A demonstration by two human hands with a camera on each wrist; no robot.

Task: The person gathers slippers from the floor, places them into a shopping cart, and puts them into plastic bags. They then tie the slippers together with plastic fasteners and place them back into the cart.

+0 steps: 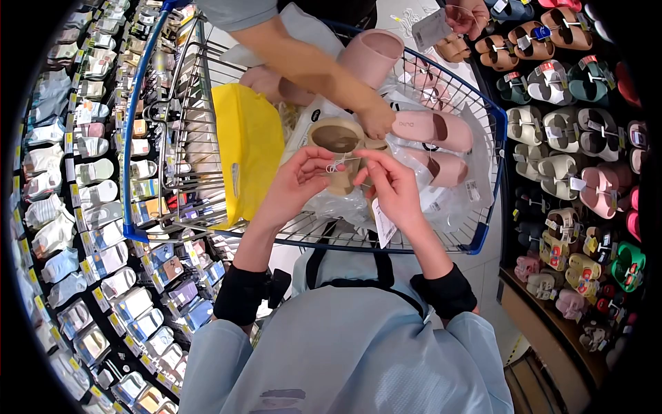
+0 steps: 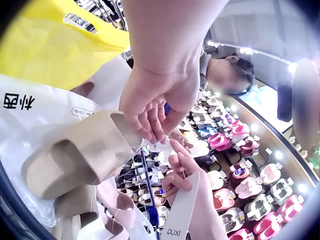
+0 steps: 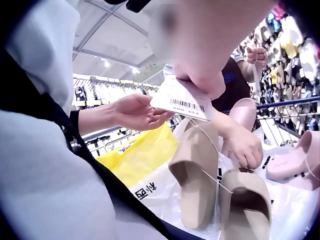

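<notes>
My left hand (image 1: pixel 300 181) and right hand (image 1: pixel 392 183) face each other over a shopping cart, pinching a thin white tag string (image 1: pixel 345 162) between their fingertips. A white price tag (image 1: pixel 383 224) hangs under my right hand, its barcode facing the right wrist camera. Just beyond my fingers is a beige slide sandal (image 2: pixel 85 150), tied by the string to a second beige slide (image 3: pixel 245 200). Another person's hand (image 1: pixel 376 121) reaches in from the far side, its fingers at the second slide.
Pink slides (image 1: pixel 441 131) lie on clear plastic packaging in the cart. A yellow bag (image 1: pixel 248 152) stands along the cart's left side, near its blue rim (image 1: pixel 493 221). Sock racks (image 1: pixel 103 200) line the left; sandal shelves (image 1: pixel 572 152) line the right. The other person's second hand (image 1: pixel 469 17) holds a tag.
</notes>
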